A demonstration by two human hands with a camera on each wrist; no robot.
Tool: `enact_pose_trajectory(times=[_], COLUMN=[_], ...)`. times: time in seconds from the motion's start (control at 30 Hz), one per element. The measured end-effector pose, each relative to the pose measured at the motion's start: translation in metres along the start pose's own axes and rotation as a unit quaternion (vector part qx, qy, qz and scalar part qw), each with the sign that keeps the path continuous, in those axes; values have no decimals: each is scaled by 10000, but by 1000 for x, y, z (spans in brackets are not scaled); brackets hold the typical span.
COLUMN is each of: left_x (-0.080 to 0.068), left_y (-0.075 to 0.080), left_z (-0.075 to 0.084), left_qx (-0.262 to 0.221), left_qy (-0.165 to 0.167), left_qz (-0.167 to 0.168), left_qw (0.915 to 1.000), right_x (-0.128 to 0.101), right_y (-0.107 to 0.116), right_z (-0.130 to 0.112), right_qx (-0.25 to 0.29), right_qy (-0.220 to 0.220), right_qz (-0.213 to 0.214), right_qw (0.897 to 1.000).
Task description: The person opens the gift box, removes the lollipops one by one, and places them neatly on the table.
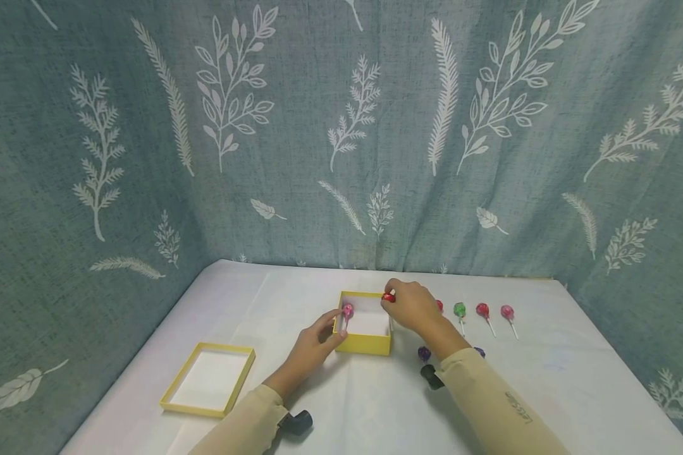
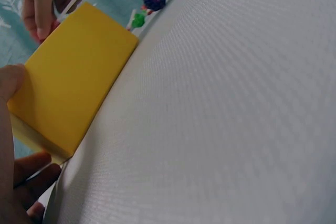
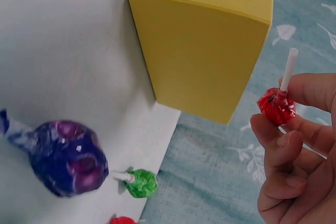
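Observation:
A yellow box point(image 1: 364, 344) with a white inside stands uncovered in the middle of the table. At its left side my left hand point(image 1: 313, 344) holds it, thumb on the front wall and fingers along the left wall. Inside, against the left wall, is a pink lollipop point(image 1: 348, 311) with its stick toward me. My right hand point(image 1: 412, 306) is over the box's far right corner, pinching a red lollipop point(image 3: 275, 107) by its wrapped head between thumb and fingers. In the right wrist view its white stick point(image 3: 289, 69) points up past the fingertips.
A yellow-rimmed lid point(image 1: 207, 379) lies white inside up at the left. Right of the box are a green lollipop point(image 1: 460, 309), a red one point(image 1: 482, 309), a pink one point(image 1: 507, 312) and a purple one point(image 1: 424, 354); my right arm partly covers others. A patterned curtain point(image 1: 319, 139) hangs behind.

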State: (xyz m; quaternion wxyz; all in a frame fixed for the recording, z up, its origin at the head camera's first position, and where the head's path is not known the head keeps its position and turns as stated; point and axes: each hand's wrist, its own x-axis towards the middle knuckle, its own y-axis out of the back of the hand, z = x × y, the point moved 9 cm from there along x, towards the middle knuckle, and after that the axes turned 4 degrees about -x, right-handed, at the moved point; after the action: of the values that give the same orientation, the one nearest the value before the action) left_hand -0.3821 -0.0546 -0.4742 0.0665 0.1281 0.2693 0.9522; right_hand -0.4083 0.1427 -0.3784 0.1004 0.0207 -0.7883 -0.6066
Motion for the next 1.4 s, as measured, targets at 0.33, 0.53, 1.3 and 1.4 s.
enact_pose_trajectory(times=[0.33, 0.53, 1.3, 1.4], left_x=[1, 0, 0, 0], left_y=[0, 3, 1, 1], left_z=[1, 2, 1, 2], left_qx=[1, 38, -42, -67], left_qy=[41, 71, -28, -32], left_qz=[13, 33, 15, 15], left_qw=[10000, 10000, 10000, 10000], right_x=[-8, -14, -38, -43], right_y=[5, 11, 15, 18], right_z=[16, 23, 76, 82], right_qx=[48, 44, 142, 122], right_qy=[-40, 0, -301, -251], right_qz=[-4, 37, 5, 72], right_qw=[10000, 10000, 9994, 9996])
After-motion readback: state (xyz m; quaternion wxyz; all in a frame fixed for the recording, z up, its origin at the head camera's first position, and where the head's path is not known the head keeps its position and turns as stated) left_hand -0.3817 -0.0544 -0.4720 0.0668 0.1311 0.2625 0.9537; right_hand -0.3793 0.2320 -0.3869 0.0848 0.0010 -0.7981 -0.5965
